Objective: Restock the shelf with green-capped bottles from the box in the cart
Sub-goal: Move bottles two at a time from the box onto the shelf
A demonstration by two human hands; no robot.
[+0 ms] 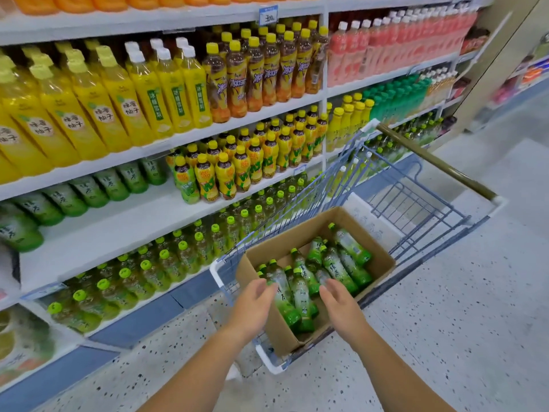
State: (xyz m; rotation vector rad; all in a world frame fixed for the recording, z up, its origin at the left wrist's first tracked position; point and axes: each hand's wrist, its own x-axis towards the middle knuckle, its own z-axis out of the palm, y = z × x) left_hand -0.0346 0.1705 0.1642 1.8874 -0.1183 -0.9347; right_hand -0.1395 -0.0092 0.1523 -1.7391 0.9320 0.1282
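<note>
Head view: our left hand (255,295) and right hand (338,298) hover, fingers loosely spread and gripping nothing, over the green-capped bottles (300,289) in the cardboard box (377,264) in the cart (416,200), box well stocked, shelf gap (113,230) unfilled, so we judge most restocking remains.

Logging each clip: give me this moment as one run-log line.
phase: reaching into box | left hand: open, at bottles | right hand: open, nothing held | shelf: gap to fill
</note>
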